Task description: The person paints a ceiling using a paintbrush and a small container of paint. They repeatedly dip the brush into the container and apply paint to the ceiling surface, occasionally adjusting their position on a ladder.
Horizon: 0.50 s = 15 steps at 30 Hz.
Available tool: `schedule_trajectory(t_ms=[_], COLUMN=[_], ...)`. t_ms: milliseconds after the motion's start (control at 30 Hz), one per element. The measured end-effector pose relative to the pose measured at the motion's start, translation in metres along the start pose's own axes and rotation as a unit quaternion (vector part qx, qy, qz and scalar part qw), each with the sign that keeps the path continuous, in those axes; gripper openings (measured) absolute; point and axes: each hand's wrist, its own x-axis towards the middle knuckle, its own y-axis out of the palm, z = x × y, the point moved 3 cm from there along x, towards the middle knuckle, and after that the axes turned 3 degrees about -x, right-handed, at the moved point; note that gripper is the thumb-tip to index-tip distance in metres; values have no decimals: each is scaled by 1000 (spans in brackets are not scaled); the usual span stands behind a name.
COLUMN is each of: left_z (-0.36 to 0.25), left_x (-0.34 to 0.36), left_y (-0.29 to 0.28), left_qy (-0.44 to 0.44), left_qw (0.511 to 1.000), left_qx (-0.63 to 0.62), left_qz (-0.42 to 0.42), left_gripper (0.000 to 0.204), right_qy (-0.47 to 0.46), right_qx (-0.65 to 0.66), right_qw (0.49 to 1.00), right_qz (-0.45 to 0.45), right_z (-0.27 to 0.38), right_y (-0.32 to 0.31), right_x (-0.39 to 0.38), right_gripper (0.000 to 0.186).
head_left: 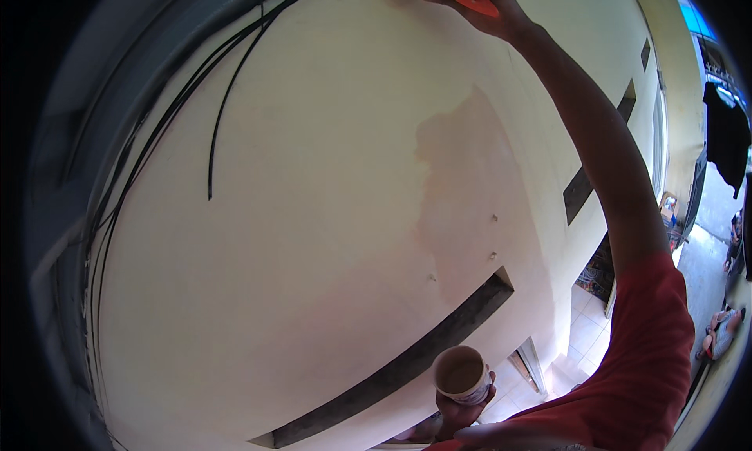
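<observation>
the right hand (pixel 501 21) is closed around the tool (pixel 476 3), high by the wall (pixel 337 177); the left hand (pixel 462 414) grips the cup (pixel 468 394), low down; coating seems in hand, and the next move asks for even strokes past the darker patch (pixel 470 169)

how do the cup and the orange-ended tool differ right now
The cup is low in the view, in the left hand; the orange-ended tool is up at the top edge, in the right hand. The cup is round and pale with an open mouth, while the tool shows a rounded orange end. The cup's whole rim shows, but the tool is cut off by the frame. Both are held in hands.
</observation>
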Motion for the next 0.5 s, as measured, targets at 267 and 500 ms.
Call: schedule_trajectory(t_ms=[267, 500], left_z=[0, 1], left_x=[1, 5], left_y=[-7, -6], left_qy=[-6, -42], left_qw=[1000, 999], left_qx=[3, -1], left_qz=[-14, -26], left_gripper=[90, 79], right_qy=[13, 128], right_qx=[61, 61], right_qw=[997, 984], right_qz=[41, 110], right_z=[15, 87], right_y=[-11, -29], right_x=[-47, -148], right_gripper=[27, 30])
